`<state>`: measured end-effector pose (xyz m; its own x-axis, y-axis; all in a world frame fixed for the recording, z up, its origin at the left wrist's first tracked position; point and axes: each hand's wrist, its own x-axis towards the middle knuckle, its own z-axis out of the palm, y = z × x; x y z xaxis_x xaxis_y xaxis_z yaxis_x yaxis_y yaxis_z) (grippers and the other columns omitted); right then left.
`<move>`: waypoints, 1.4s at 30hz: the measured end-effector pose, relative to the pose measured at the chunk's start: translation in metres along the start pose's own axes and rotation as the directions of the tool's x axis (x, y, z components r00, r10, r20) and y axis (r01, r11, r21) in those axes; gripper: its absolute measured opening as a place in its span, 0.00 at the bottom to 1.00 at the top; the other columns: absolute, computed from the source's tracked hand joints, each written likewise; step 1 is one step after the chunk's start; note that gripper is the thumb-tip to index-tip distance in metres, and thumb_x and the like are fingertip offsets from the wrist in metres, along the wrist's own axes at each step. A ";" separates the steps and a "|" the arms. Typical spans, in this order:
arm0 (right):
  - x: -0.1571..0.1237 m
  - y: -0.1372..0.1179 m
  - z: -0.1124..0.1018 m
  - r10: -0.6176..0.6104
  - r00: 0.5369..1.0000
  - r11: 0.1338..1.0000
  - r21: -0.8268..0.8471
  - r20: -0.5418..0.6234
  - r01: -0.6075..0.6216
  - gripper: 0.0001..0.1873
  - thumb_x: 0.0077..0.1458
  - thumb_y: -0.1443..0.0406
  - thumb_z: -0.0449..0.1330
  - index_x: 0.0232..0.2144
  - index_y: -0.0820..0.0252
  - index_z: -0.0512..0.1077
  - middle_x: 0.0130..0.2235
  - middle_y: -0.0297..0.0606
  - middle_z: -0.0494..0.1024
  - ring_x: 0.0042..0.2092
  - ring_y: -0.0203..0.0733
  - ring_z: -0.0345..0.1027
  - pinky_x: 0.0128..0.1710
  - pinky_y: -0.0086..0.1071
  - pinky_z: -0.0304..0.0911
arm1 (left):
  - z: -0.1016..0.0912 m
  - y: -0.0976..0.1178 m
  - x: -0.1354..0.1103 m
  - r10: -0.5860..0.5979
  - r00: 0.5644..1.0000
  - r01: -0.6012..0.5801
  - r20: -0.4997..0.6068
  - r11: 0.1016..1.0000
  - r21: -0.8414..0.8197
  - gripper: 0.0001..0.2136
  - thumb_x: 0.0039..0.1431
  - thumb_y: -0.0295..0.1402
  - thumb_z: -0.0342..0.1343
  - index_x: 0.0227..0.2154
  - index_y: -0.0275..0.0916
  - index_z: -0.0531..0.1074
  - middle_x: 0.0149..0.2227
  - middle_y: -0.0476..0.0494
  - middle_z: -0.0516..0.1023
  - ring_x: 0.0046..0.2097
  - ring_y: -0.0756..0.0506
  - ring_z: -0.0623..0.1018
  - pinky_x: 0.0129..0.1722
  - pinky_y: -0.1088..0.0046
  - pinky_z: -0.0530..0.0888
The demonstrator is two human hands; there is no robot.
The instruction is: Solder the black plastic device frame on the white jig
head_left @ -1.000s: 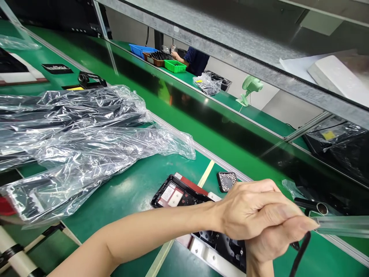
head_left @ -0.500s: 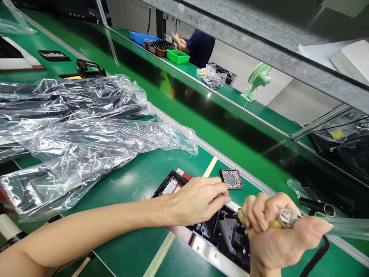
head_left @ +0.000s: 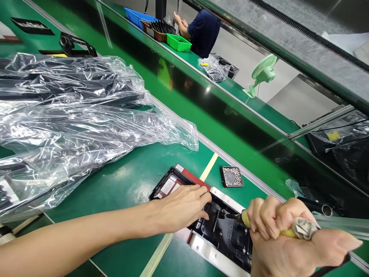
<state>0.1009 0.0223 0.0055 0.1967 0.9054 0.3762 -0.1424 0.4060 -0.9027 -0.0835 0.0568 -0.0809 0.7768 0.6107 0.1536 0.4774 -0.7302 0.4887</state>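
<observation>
Here our left hand lies flat, gripping nothing, on the black housing on the green bench, our right hand clenches a yellow-handled screwdriver tipped onto it, and we cannot read its small white label.

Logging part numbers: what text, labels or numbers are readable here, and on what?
None readable.
White label on the black plastic housing under the left hand: too blurred.
Yellow sticker on the clear-bagged black part, far right: too small.
Yellow tool handle in the right hand: no print shows.
</observation>
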 end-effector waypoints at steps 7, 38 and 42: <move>0.000 0.001 -0.006 0.021 1.000 1.000 0.023 0.006 -0.021 0.39 0.55 0.30 0.47 0.18 0.57 0.63 0.13 0.27 0.59 0.13 0.31 0.49 0.12 0.27 0.52 | 0.009 -0.001 -0.003 0.079 0.995 -0.073 -0.056 0.991 0.110 0.10 0.68 0.37 0.60 0.37 0.37 0.67 0.35 0.47 0.72 0.38 0.43 0.76 0.32 0.67 0.67; -0.001 -0.001 0.000 0.042 0.999 0.999 0.000 0.006 -0.042 0.39 0.53 0.29 0.47 0.18 0.57 0.59 0.14 0.26 0.59 0.14 0.31 0.49 0.12 0.26 0.52 | 0.015 0.001 -0.007 0.109 0.994 -0.103 -0.027 0.978 0.184 0.09 0.67 0.33 0.61 0.40 0.39 0.65 0.38 0.46 0.71 0.38 0.41 0.74 0.30 0.66 0.66; 0.000 -0.001 0.000 0.045 0.999 0.999 0.001 0.013 -0.045 0.39 0.55 0.30 0.47 0.18 0.57 0.59 0.14 0.26 0.59 0.14 0.31 0.49 0.12 0.26 0.52 | 0.016 0.001 -0.007 0.105 0.994 -0.096 -0.038 0.978 0.186 0.09 0.67 0.33 0.60 0.39 0.39 0.64 0.38 0.46 0.71 0.38 0.41 0.74 0.31 0.66 0.67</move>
<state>0.1008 0.0216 0.0068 0.1771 0.9244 0.3380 -0.1521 0.3650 -0.9185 -0.0820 0.0469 -0.0958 0.8065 0.5419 0.2363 0.4685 -0.8296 0.3038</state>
